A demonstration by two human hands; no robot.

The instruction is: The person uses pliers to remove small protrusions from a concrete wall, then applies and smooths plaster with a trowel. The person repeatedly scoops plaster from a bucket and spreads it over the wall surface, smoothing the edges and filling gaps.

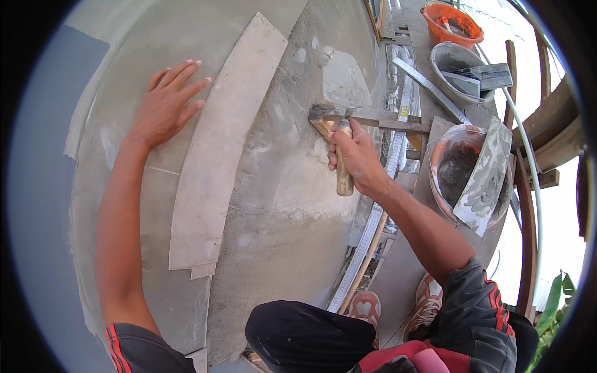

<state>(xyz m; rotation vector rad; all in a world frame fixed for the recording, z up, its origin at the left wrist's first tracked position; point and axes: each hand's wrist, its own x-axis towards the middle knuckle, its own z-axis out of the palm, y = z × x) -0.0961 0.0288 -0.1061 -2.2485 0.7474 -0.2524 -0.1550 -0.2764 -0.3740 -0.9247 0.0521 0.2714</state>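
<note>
My left hand [163, 107] is open, its fingers spread over the grey plastered wall [140, 211] beside a long, pale, bent board [221, 143]. Closed fingers of my right hand [357, 154] grip the wooden handle of a trowel [344, 181], which points downward. Just above that hand is a flat, pale grey shape [346, 81]; I cannot tell whether it is the trowel's blade or plaster on the wall. A wooden batten [388, 119] runs crosswise behind my right hand. Rougher, darker plaster shows between the board and that hand.
On the walkway at right stand an orange bucket [435, 13], a grey bucket [443, 53] holding flat tools, and a mortar-stained bucket [438, 186] with a smeared sheet [485, 180] across it. A long metal straightedge [362, 248] lies along the wall's foot. Wooden poles [526, 230] border the walkway.
</note>
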